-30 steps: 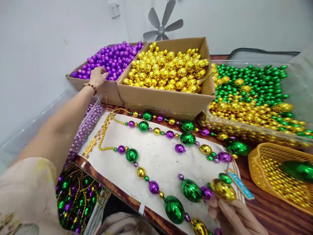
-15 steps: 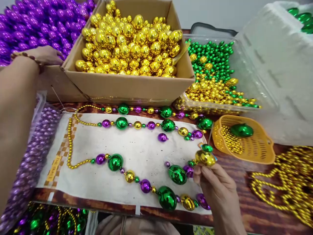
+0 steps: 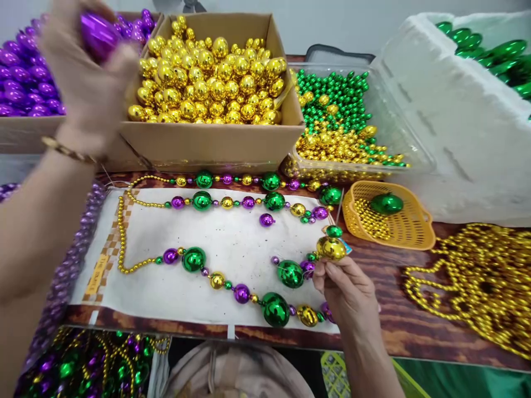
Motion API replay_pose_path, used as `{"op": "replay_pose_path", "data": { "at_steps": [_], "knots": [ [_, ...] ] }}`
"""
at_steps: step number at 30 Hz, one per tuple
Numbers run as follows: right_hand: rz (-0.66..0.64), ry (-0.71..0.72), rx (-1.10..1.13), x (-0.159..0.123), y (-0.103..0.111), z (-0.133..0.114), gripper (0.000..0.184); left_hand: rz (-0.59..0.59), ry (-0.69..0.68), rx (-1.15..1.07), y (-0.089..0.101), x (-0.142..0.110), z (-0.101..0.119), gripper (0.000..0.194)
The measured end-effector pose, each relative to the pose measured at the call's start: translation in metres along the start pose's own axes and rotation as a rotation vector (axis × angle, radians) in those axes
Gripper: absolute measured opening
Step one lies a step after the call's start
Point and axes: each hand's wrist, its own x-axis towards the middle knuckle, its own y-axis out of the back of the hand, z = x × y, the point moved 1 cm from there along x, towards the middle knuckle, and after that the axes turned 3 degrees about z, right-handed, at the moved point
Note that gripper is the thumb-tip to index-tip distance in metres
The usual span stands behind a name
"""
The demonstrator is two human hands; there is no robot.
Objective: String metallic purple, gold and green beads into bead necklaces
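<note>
The blurry left hand (image 3: pixel 89 83) holds a purple bead (image 3: pixel 98 36) by the boxes (image 3: pixel 215 145). The right hand (image 3: pixel 346 287) pinches under a gold bead (image 3: pixel 331 248), hiding some bead string (image 3: pixel 307 315) on the desk (image 3: pixel 388 282). The orange label (image 3: pixel 96 273) looks fuzzy.

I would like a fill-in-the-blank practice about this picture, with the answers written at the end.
1. The raised bead in the left hand is ____.
2. The right hand is just below a large bead that is ____.
3. The bracelet is worn on the ____ wrist.
4. The oval bead inside the basket is ____.

Missing words: purple; gold; left; green.
</note>
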Motion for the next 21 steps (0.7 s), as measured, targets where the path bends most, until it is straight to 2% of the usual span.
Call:
{"op": "replay_pose_path", "data": {
  "at_steps": [2,3,5,6,8,10,14,18,21],
  "knots": [
    [-0.013,0.003,0.019,-0.004,0.002,0.002,0.022,-0.233,-0.307,-0.113,-0.016,-0.062,0.038,0.033],
    [-0.020,0.004,0.026,-0.006,0.003,0.003,0.021,-0.395,-0.366,-0.166,-0.028,-0.096,0.052,0.026],
    [-0.039,0.000,0.038,-0.011,0.004,0.004,0.020,-0.694,-0.391,-0.228,-0.055,-0.162,0.069,0.018],
    [-0.049,0.000,0.045,-0.013,0.005,0.005,0.021,-0.805,-0.374,-0.245,-0.067,-0.188,0.073,0.015],
    [-0.071,0.002,0.059,-0.017,0.007,0.006,0.022,-0.925,-0.334,-0.283,-0.087,-0.225,0.074,0.014],
    [-0.092,0.004,0.068,-0.021,0.010,0.007,0.025,-0.974,-0.305,-0.303,-0.097,-0.241,0.070,0.014],
    [-0.119,-0.013,0.064,-0.028,0.016,0.012,0.027,-1.015,-0.372,-0.229,-0.099,-0.244,0.063,0.021],
    [-0.131,-0.023,0.094,-0.032,0.024,0.021,0.027,-0.945,-0.434,-0.101,-0.092,-0.244,0.066,0.030],
    [-0.142,-0.018,0.083,-0.034,0.027,0.026,0.028,-0.896,-0.411,-0.055,-0.087,-0.240,0.074,0.030]
  ]
}}
